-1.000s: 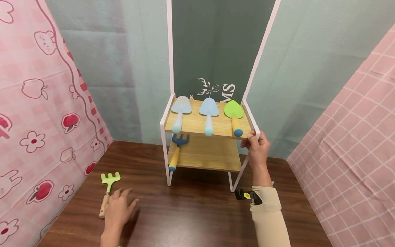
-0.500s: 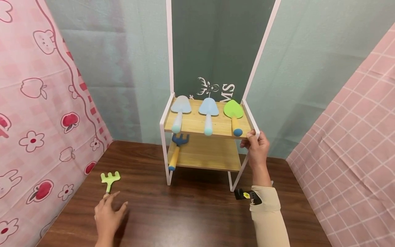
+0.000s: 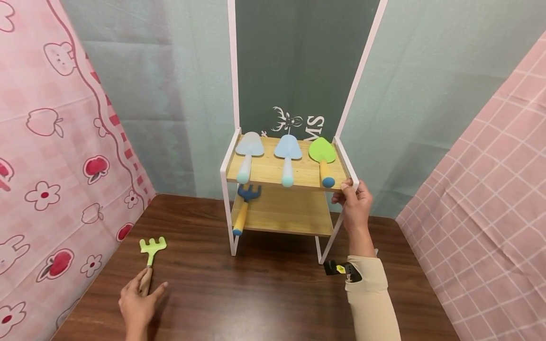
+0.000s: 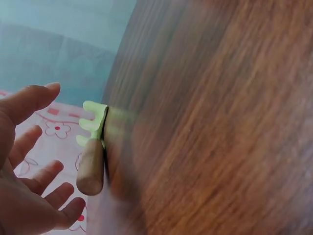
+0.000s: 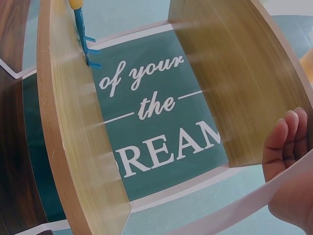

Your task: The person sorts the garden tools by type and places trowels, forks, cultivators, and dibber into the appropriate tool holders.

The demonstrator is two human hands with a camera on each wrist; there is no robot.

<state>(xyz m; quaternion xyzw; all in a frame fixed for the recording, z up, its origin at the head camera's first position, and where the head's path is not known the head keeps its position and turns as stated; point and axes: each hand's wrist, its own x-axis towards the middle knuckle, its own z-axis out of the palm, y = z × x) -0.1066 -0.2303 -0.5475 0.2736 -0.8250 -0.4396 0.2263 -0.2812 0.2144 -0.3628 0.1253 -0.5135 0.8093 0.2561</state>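
Observation:
A small hand rake [image 3: 152,246] with green tines and a wooden handle [image 4: 91,169] lies on the table at the left. Over that handle hovers my left hand [image 3: 137,300]; in the left wrist view its fingers are spread and apart from the rake. My right hand [image 3: 358,206] grips the front right corner of a two-tier shelf [image 3: 266,166], thumb above and fingers underneath. On the top board lie a whitish trowel [image 3: 250,144], a light blue trowel [image 3: 287,147] and a green trowel [image 3: 322,150] with a yellow handle. A blue rake [image 3: 241,218] with a yellow handle rests on the lower board [image 3: 290,210].
Behind the shelf rises a dark green panel [image 3: 304,61] with white lettering, in a white frame. The brown wooden table [image 3: 239,303] is bordered by a pink patterned cloth [image 3: 55,189] at left, a pink checked cloth [image 3: 477,203] at right and a grey-green curtain [image 3: 426,94] behind.
My left hand has moved left and toward me, from beside the green rake to over its handle. The right hand keeps its grip on the shelf corner.

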